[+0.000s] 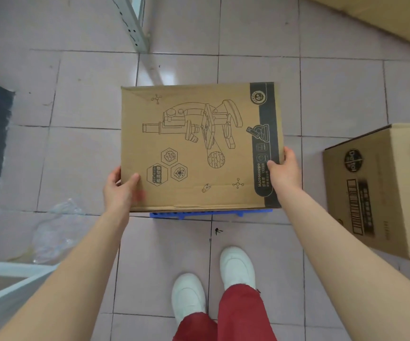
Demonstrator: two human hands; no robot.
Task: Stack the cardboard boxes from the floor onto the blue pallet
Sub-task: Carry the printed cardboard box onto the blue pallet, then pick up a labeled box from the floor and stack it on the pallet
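Observation:
A flat cardboard box point(199, 143) printed with a microscope drawing fills the middle of the view, held level in front of me. My left hand point(121, 190) grips its near left edge, thumb on top. My right hand point(285, 168) grips the near right edge over the black printed stripe. Under the box's near edge a thin strip of the blue pallet point(211, 214) shows on the floor; the box hides the rest of it. I cannot tell whether the box touches the pallet.
A second, taller cardboard box point(380, 193) with a barcode stands on the tiled floor to the right. Crumpled clear plastic point(54, 227) lies at the left. A metal rack post point(132, 23) stands at top centre, a large carton point(380, 16) at top right. My white shoes point(235, 267) are just behind the pallet.

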